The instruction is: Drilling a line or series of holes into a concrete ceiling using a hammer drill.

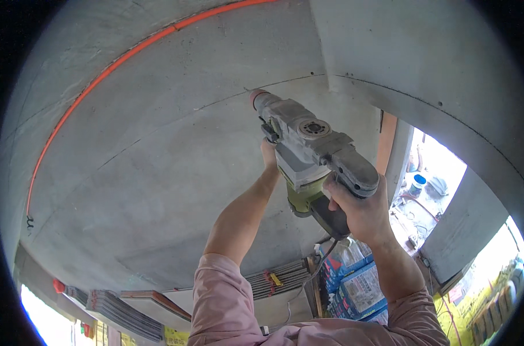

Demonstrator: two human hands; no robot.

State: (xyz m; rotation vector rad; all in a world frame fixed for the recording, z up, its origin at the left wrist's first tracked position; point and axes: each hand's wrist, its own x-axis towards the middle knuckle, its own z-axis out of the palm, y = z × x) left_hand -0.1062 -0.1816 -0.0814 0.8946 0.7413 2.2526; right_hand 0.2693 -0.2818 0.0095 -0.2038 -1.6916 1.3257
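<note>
A dusty grey and green rotary hammer drill (308, 138) is raised in front of me, pointing up and to the left. My right hand (363, 210) wraps round its rear handle. Farther forward, my left hand (269, 154) is closed at the side of the tool by the front grip; the drill's body hides most of its fingers. The reddish chuck collar (257, 97) faces the grey concrete surface (175, 161), with a thin bit at a dark line drawn there. Whether the bit touches the concrete, I cannot tell. A dark cord (325, 262) hangs from the handle.
An orange conduit (109, 69) curves along the concrete at the left. Blue printed bags (360, 288) are stacked below my right arm. Stacked grey panels (126, 314) lie lower left. Through an opening at right are a blue bucket (417, 183) and hoses.
</note>
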